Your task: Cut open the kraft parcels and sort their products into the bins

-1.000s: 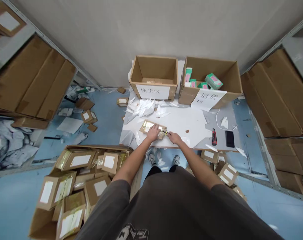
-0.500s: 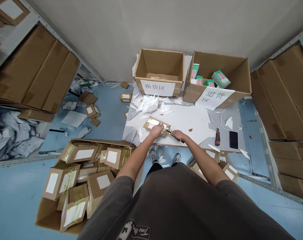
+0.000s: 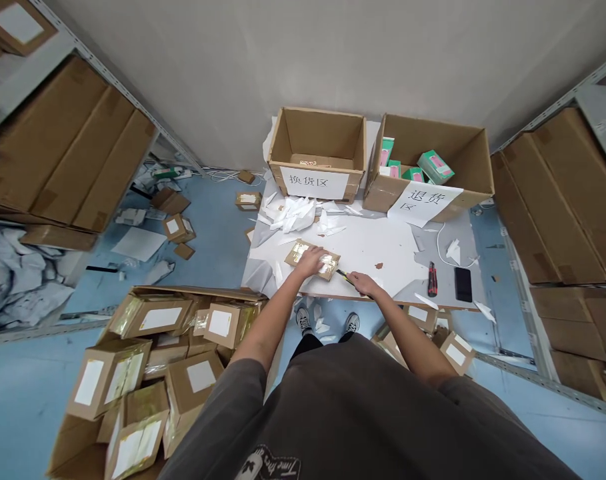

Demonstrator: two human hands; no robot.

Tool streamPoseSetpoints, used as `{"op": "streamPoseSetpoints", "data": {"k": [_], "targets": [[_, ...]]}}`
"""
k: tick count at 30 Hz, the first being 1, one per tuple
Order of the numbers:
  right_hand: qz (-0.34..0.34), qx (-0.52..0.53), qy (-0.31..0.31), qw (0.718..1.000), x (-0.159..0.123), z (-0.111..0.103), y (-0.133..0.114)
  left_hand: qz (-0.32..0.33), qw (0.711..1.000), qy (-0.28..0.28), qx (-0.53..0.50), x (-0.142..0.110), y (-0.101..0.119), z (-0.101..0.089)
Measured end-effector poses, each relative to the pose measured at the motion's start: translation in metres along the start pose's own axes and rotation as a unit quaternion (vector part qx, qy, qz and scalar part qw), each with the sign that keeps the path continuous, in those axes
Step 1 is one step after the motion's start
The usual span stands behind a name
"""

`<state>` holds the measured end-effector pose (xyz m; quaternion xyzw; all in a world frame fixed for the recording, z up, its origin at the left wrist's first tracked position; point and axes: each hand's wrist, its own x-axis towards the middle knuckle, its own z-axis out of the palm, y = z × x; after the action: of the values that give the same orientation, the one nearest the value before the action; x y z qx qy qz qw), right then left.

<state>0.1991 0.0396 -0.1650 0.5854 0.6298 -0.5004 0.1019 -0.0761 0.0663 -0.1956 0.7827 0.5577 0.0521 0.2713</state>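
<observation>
A small flat cardboard parcel (image 3: 327,268) wrapped in shiny clear tape lies near the front edge of the white-covered table (image 3: 393,243). My left hand (image 3: 311,260) is over its middle, gripping it with the fingers across the top. In my right hand (image 3: 363,284) is a yellow-and-black utility knife (image 3: 346,275), its tip pointing left at the parcel's right end. Whether the tip touches the cardboard I cannot tell. Further right on the table lie a red-and-black utility knife (image 3: 433,279) and a black phone (image 3: 463,285).
Two open cartons stand at the back: the left carton (image 3: 313,181) and the right carton (image 3: 475,190), holding several green-and-pink boxes (image 3: 436,167). Torn white paper (image 3: 297,215) lies before them. A large carton of taped parcels (image 3: 77,447) is at my left; shelves with big boxes flank both sides.
My right hand and the knife have drawn down and slightly away from the parcel's top. My left hand stays on the parcel. The view has shifted slightly.
</observation>
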Motion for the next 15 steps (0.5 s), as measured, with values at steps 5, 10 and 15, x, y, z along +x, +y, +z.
{"op": "streamPoseSetpoints", "data": {"k": [5,10,15], "targets": [[-0.019,-0.088,0.094,0.991,-0.003,-0.004,-0.002,-0.006,0.993,-0.041,0.107,0.019,0.005,0.005],[-0.068,-0.134,0.121,0.981,0.004,0.008,-0.002,0.033,0.990,0.009,0.133,0.012,-0.003,0.026],[-0.089,-0.187,0.128,0.970,0.012,0.009,-0.008,0.060,0.991,0.046,0.107,0.002,-0.022,0.043]]}}
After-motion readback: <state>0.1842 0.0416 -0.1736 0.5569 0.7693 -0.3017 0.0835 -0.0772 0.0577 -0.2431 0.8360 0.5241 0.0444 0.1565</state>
